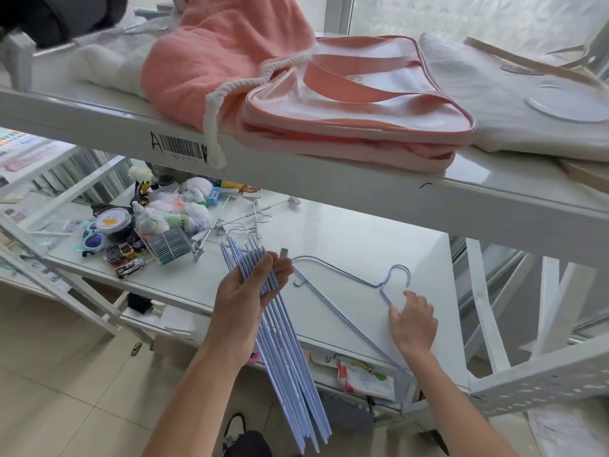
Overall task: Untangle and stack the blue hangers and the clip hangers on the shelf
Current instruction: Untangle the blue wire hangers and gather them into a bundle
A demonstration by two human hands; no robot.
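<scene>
Clutter crowds shelf left end, clip hangers behind. Left hand fingers curled tight round blue hanger bundle, overhanging front edge. Right hand, fingers loose, touches single blue hanger flat on bare white surface.

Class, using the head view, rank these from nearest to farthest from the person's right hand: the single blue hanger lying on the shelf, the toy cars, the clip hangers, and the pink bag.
1. Single blue hanger, at the right hand's fingertips on the shelf.
2. Clip hangers, behind and left, mid-shelf.
3. Toy cars, far left of that shelf.
4. Pink bag, on the upper shelf.
</scene>
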